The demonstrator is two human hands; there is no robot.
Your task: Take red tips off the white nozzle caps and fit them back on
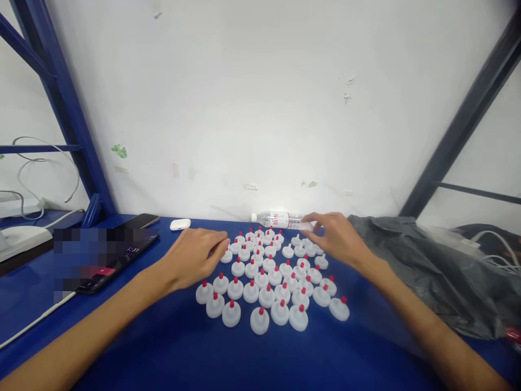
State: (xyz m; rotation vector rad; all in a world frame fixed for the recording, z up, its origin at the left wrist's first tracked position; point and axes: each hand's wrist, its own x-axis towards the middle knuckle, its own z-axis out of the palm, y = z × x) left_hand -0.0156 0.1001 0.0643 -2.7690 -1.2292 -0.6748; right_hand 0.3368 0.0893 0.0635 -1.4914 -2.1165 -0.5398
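Many white round nozzle caps [267, 296] with pointed red tips stand upright on the blue tabletop [171, 347] in a loose cluster. At their left edge, my left hand [197, 258] has thumb and index finger pinched together right above a white cap [226, 255]; whatever lies between the fingertips is hidden. On the far right, several caps [287, 251] show bare white nozzles without red tips. My right hand [336, 236] reaches over these, thumb and index finger apart, with nothing visible between them. Its fingertips overlap the end of a clear plastic bottle [280, 219] lying behind the cluster.
A white earbud case [180, 224] lies at the back left, near a dark phone [144, 220] and a lit phone with a cable [118, 266]. Dark grey plastic sheeting [439, 271] covers the right side. Blue metal posts [69, 103] and a white wall [252, 108] stand behind.
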